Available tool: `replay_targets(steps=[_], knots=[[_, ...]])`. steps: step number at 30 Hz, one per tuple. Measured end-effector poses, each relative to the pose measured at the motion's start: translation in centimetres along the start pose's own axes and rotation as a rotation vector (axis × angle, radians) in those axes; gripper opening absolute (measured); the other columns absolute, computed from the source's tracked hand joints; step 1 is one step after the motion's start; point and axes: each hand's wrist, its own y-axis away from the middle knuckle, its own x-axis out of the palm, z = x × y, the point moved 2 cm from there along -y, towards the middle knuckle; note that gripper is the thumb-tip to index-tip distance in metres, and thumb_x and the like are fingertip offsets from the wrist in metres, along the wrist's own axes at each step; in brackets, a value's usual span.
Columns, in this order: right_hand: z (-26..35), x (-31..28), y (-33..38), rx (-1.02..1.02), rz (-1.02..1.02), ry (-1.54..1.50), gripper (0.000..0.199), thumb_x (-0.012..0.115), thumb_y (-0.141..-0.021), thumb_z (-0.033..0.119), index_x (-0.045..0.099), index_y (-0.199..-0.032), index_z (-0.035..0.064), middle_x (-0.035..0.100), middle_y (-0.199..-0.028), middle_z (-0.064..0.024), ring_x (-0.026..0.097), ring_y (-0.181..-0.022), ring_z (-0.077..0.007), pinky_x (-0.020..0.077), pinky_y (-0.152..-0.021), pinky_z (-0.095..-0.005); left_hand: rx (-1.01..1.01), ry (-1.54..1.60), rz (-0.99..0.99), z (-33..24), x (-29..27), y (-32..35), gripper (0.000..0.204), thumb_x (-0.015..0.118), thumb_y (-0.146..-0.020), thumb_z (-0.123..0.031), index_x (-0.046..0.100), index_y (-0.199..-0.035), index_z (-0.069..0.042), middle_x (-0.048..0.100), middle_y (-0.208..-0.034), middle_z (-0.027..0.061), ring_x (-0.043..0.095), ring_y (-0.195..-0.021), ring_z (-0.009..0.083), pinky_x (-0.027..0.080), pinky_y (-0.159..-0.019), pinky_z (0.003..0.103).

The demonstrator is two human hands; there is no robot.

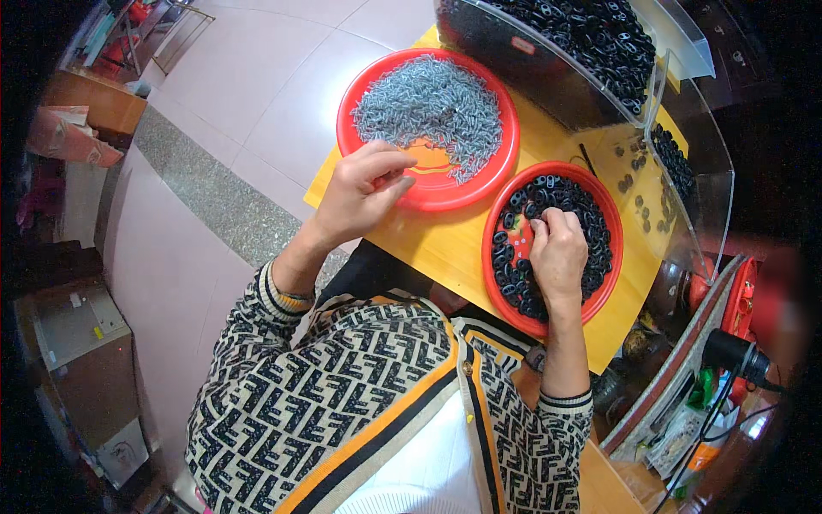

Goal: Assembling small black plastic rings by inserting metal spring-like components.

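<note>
Small parts were being picked from two red trays on the yellow bench (pixel 462 248).

The left hand (pixel 364 190) was pinched at the grey-pin tray (pixel 428 116), centre frame; the right hand (pixel 556 253) was pinched among black rings (pixel 591 227); both trays were largely full.

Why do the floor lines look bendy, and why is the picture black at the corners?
In the head view, the fisheye lens curves the floor tiles near the rim and leaves black corners. The middle is sharp and evenly lit: the left hand at the red tray of grey pieces, the right hand in the red tray of black rings.
</note>
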Motion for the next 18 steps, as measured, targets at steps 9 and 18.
replay_targets(steps=[9,18], knots=[[0.6,-0.1,-0.1,0.045,0.045,-0.018,0.011,0.059,-0.072,0.007,0.052,-0.078,0.0020,0.050,-0.075,-0.0160,0.053,-0.072,-0.0337,0.0437,-0.064,-0.0400,0.223,-0.368,0.327,1.1,3.9,-3.9,0.008,0.058,-0.063,-0.002,0.060,-0.071,-0.002,0.053,-0.073,0.0126,0.052,-0.076,0.0299,0.043,-0.067,0.039],[1.1,0.2,-0.1,0.069,0.081,0.023,0.013,0.058,-0.072,0.007,0.049,-0.079,0.0003,0.049,-0.077,-0.0171,0.052,-0.075,-0.0345,0.0433,-0.065,-0.0414,0.232,-0.474,0.354,2.3,4.4,-4.0,0.008,0.057,-0.064,-0.002,0.054,-0.071,0.000,0.051,-0.073,0.0135,0.050,-0.074,0.0303,0.041,-0.066,0.038]])
